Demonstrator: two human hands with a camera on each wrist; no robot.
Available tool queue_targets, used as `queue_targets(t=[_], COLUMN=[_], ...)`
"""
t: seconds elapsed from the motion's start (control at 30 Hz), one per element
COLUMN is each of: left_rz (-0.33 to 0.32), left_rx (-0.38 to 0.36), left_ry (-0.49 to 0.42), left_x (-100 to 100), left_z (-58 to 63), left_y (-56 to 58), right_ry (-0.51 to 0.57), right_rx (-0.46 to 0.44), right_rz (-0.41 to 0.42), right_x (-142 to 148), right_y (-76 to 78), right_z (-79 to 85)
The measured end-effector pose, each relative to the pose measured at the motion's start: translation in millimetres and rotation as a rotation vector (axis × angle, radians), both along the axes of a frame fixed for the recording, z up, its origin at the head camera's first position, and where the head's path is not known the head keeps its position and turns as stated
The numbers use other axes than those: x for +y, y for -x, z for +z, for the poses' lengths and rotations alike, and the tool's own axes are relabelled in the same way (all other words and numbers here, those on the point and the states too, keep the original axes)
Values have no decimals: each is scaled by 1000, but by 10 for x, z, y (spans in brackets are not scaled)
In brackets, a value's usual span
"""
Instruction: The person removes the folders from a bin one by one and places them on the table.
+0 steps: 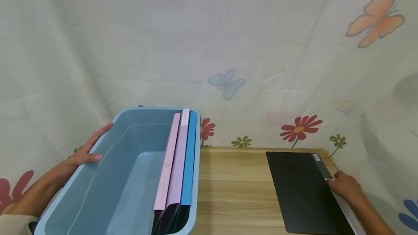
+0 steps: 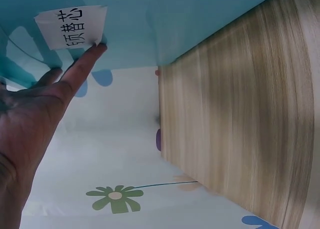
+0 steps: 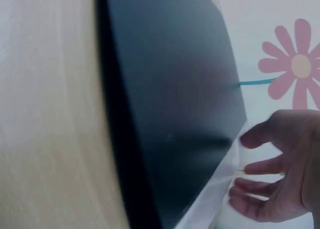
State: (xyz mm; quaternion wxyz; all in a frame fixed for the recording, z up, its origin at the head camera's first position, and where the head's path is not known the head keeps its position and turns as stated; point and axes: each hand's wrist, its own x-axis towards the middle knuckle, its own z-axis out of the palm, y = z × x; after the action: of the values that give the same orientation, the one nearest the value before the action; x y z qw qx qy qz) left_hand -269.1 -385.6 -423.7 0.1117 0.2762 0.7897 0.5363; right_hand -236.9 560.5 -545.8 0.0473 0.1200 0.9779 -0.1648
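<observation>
My left hand point(image 1: 83, 155) grips the left rim of a light blue plastic bin point(image 1: 88, 195), thumb over the rim. In the left wrist view its fingers point(image 2: 82, 69) reach along the bin's outer wall, beside a white label point(image 2: 72, 26) with handwritten characters. On the right, a black file folder point(image 1: 303, 191) lies flat on the table. My right hand point(image 1: 347, 188) is at the folder's right, whitish spine edge. The right wrist view shows its fingers point(image 3: 250, 206) loosely bent at that edge, with a gap between thumb and fingers.
Pink point(image 1: 167, 162), lilac point(image 1: 177, 166) and blue point(image 1: 188, 159) folder spines stand side by side against the bin's right wall. The bin is on a wood-grain table point(image 1: 238, 191). A white cloth point(image 1: 156, 46) with butterflies and flowers hangs behind the table.
</observation>
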Motion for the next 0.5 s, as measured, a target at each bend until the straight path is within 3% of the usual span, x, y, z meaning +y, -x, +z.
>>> queue_targets(t=[0.17,0.37,0.5], left_rz=[-4,-16,-9], left_rx=[5,0,5], left_ry=[7,-9,6], left_x=[8,-31,-22], left_z=[2,-25,-28], left_y=[40,34,40], right_ry=[8,45,88], right_rx=[91,234,277], right_rz=[-76,-58,-45], right_x=[-601,-817,-884], right_y=[-280,-227,-131], right_z=[534,641,648])
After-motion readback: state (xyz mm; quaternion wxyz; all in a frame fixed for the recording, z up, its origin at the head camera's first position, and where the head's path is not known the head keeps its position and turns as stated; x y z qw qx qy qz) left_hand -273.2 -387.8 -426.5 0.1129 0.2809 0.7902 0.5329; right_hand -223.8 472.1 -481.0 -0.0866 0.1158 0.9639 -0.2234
